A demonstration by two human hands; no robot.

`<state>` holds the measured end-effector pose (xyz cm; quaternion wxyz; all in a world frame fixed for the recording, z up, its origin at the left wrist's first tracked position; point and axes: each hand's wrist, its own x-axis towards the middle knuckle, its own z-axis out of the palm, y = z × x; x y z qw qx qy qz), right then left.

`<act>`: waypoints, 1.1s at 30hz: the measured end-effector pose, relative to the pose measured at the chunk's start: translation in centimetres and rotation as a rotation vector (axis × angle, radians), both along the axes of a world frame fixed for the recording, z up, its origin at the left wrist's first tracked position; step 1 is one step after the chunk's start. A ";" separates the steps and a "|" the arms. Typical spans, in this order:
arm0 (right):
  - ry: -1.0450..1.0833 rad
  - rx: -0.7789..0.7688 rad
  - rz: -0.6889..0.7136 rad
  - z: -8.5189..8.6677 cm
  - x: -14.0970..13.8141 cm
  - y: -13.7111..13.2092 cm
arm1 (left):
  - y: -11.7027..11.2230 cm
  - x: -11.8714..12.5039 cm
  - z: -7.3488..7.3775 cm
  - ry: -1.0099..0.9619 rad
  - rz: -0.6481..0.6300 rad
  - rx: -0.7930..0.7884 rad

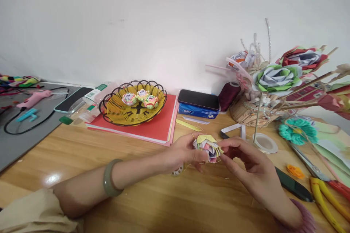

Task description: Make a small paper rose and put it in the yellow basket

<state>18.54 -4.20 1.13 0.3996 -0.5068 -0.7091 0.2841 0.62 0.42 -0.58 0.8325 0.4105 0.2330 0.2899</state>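
beige sleeve (35, 211) at the lower left lies nearest the camera, and a green bangle (111, 177) circles the bare forearm beyond it. left hand (179, 156) grips a folded paper flower (208, 147), its thumb pressed over the near side. right hand (253, 167) pinches the same flower's right edge between thumb and forefinger; its other fingers are curled. flower is held above the wooden desk (131, 200), right of centre, with yellow, grey and pink folds showing.

beyond the left hand, a yellow basket (116, 108) with a dark looped rim stands on stacked sheets, red paper (153, 130) uppermost. three small flowers (151, 102) sit inside it. a black-screened phone (198, 98) rests on a blue packet (198, 111), beside a dark thread spool (229, 96). yellow strip (188, 125) lies before the packet.

near the right hand: a white roll (266, 142), a small orange flower (295, 171) and yellow-handled pliers (324, 194). farther left, a pink glue gun (34, 100) lies on a grey mat (16, 149).
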 end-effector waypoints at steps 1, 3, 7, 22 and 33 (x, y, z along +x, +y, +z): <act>-0.003 -0.004 -0.001 0.0 0.0 0.0 | 0.0 0.0 0.1 0.026 -0.004 0.010; -0.002 -0.011 0.003 0.0 0.1 -0.1 | 0.0 0.0 0.3 0.080 0.010 0.033; 0.039 0.031 -0.066 0.3 0.1 -0.4 | 0.0 -0.1 0.1 0.193 0.104 0.225; 0.259 -0.514 -0.071 0.9 -0.9 0.1 | -0.5 -0.7 -0.5 0.678 0.340 1.330; 0.289 -0.531 -0.072 0.9 -0.9 -0.1 | -0.7 -0.9 -0.3 1.000 0.352 1.610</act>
